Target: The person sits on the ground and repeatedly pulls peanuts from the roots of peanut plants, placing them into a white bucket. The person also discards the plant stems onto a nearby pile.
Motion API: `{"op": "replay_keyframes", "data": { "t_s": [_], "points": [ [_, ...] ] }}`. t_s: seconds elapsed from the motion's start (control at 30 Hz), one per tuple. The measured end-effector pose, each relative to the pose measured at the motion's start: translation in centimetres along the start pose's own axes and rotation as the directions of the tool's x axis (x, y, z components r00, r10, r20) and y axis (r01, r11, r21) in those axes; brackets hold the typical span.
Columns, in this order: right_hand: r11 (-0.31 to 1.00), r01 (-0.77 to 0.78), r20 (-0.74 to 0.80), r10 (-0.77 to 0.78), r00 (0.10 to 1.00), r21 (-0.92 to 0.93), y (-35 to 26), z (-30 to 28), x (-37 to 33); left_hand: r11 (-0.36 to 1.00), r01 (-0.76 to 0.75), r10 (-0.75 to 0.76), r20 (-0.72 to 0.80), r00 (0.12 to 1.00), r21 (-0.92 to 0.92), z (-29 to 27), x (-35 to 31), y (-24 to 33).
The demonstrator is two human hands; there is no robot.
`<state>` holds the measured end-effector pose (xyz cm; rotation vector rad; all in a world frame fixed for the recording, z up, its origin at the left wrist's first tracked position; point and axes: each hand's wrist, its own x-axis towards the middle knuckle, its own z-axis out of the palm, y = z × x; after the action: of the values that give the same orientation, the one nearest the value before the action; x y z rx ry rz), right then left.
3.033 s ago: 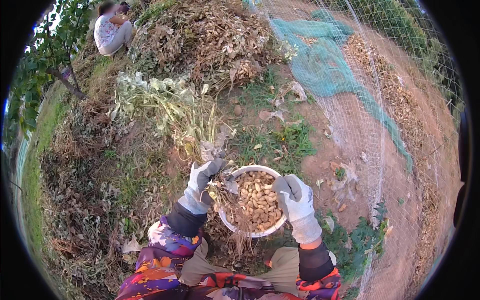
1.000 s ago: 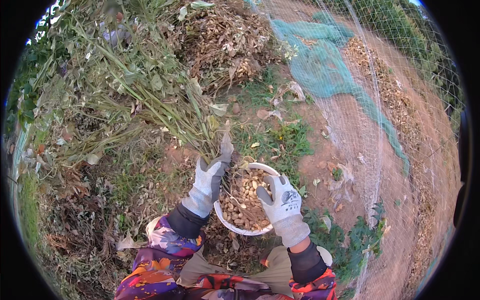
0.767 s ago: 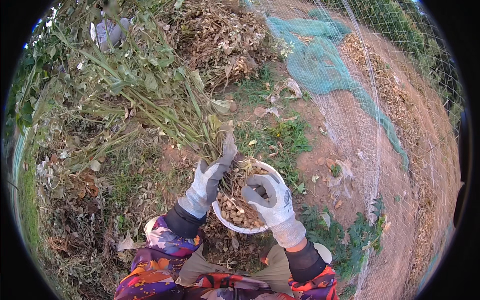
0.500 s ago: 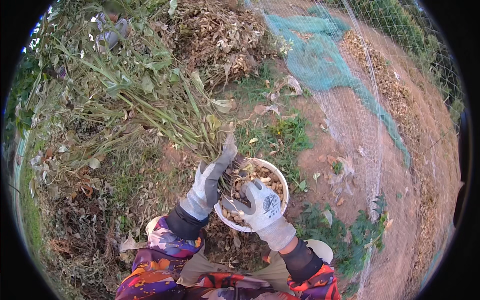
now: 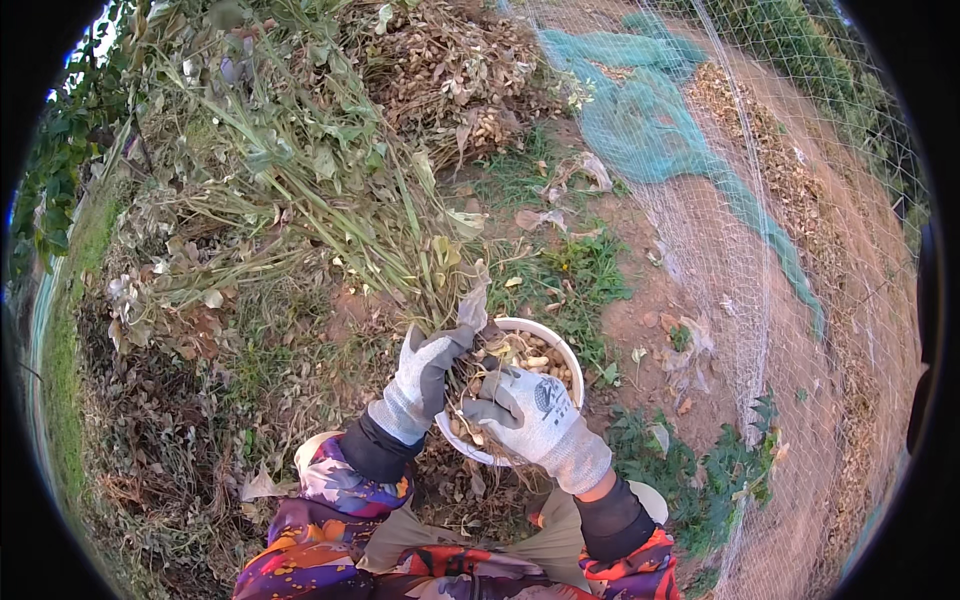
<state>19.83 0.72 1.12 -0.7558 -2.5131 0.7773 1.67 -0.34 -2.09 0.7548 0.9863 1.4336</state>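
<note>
A big bunch of peanut plants point(image 5: 350, 225), green stems and wilted leaves, fans out to the far left. My left hand point(image 5: 428, 375), in a grey and white work glove, is closed round the stems near their root end. Just right of it, my right hand point(image 5: 522, 410), gloved alike, curls its fingers round peanuts at the roots; the fingertips are partly hidden. Both hands are over the left and near part of a white bucket point(image 5: 578, 375), which holds loose peanuts point(image 5: 537, 362).
A heap of pulled peanut plants point(image 5: 460, 75) lies at the far side. White netting point(image 5: 735, 260) runs along the right with bunched green mesh point(image 5: 650, 130) on it. Leafy weeds point(image 5: 700, 460) grow to the right of my legs. Dry leaves litter the left ground.
My right hand has drawn slightly right and nearer to me, its wrist turned. The left hand still holds the stems and has shifted a little; the whole view has shifted slightly.
</note>
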Motion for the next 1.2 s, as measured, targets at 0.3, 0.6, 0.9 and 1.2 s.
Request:
{"op": "replay_keyframes", "data": {
  "t_s": [0.3, 0.6, 0.9, 1.2],
  "points": [
    [0.633, -0.349, 0.257, 0.237, 0.937, 0.691, 0.3, 0.1, -0.1, 0.987, 0.154, -0.152, -0.045, 0.987, 0.037, 3.1, -1.3, 2.0],
    [0.618, -0.320, 0.365, 0.057, 0.929, 0.718, -0.4, -2.0, -0.6, 0.977, 0.175, -0.165, 0.088, 0.982, -0.124, 1.7, -0.7, 2.5],
    [0.939, -0.312, -0.201, 0.337, 0.920, 0.146, 1.2, -0.4, -0.9, 0.955, 0.121, -0.090, 0.123, 0.988, -0.271, 0.5, -0.1, 1.1],
    [0.982, -0.148, -0.277, 0.175, 0.945, 0.115, -1.8, -0.3, 0.3, 0.999, 0.020, -0.013, 0.149, 0.989, -0.046, 2.3, -1.1, 1.8]
  ]
}}
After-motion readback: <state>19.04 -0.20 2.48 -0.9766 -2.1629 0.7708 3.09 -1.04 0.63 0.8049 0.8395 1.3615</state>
